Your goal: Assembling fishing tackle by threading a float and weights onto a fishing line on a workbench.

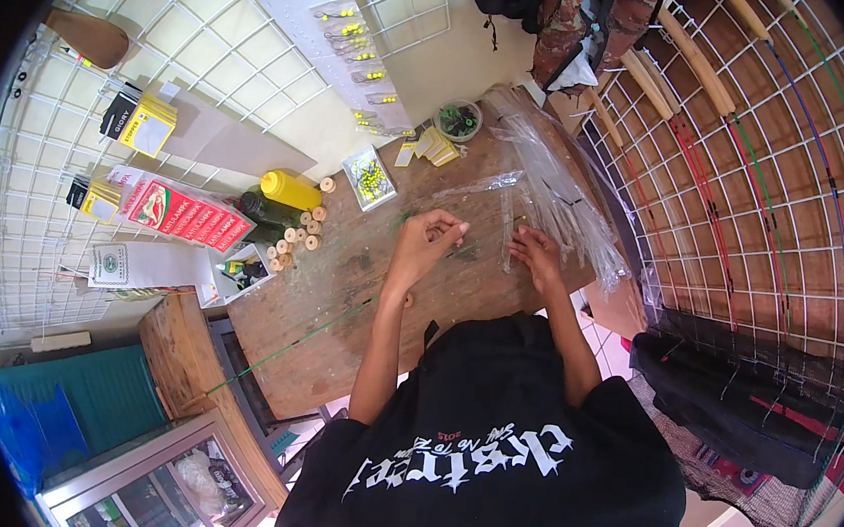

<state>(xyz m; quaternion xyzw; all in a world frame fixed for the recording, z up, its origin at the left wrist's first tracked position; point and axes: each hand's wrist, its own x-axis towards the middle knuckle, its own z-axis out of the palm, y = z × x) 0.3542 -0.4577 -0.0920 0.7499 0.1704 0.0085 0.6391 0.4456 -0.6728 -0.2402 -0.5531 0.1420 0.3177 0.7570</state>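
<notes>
Over the wooden table point(341, 267), my left hand point(428, 244) is closed in a pinch, thumb against the fingers. Whatever it may hold is too small to make out. To its right, my right hand point(537, 256) has its fingers curled together beside a clear plastic sleeve point(509, 211); whether they grip the sleeve or something thin is not plain. A slim green rod point(310, 333) slants from the lower left across the table toward my left forearm. More long clear sleeves point(558, 195) lie in a heap beyond my right hand.
At the table's left stand wooden rings point(294, 235), a yellow bottle point(291, 189) and a white box point(237, 275). Farther back are a tray of yellow-green beads point(369, 178), yellow packets point(438, 148) and a round tub point(458, 120). Wire racks with fishing rods point(720, 189) flank the right.
</notes>
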